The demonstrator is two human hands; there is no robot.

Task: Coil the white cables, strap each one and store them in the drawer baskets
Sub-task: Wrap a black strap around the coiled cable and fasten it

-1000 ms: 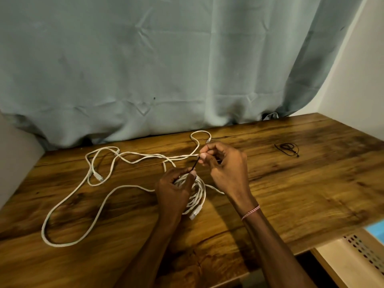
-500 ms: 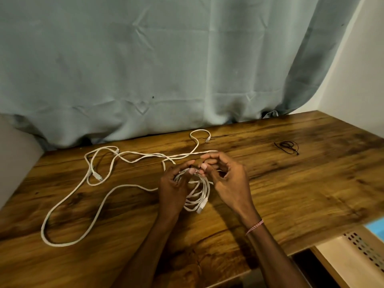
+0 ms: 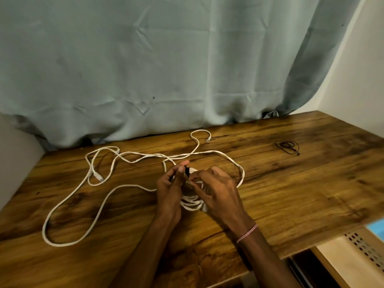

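A coiled white cable (image 3: 192, 203) lies on the wooden table (image 3: 291, 183) between my hands. My left hand (image 3: 170, 190) pinches a short black strap (image 3: 186, 171) that stands up over the top of the coil. My right hand (image 3: 216, 192) grips the coil's upper part beside the strap, its fingertips close to it. A second, loose white cable (image 3: 99, 196) sprawls in wide loops over the table's left half, one plug (image 3: 97, 176) near the left edge and another plug (image 3: 208, 139) at the back.
A small black strap (image 3: 287, 146) lies on the table at the right rear. A grey-green curtain (image 3: 166, 69) hangs behind the table. Below the table's right front corner shows an open drawer with a perforated cream basket (image 3: 353, 254).
Both hands dropped from a raised strap onto the coil, then lifted it slightly. The strap now stands over the coil's top between my fingertips. A loop of cable has spread out to the right.
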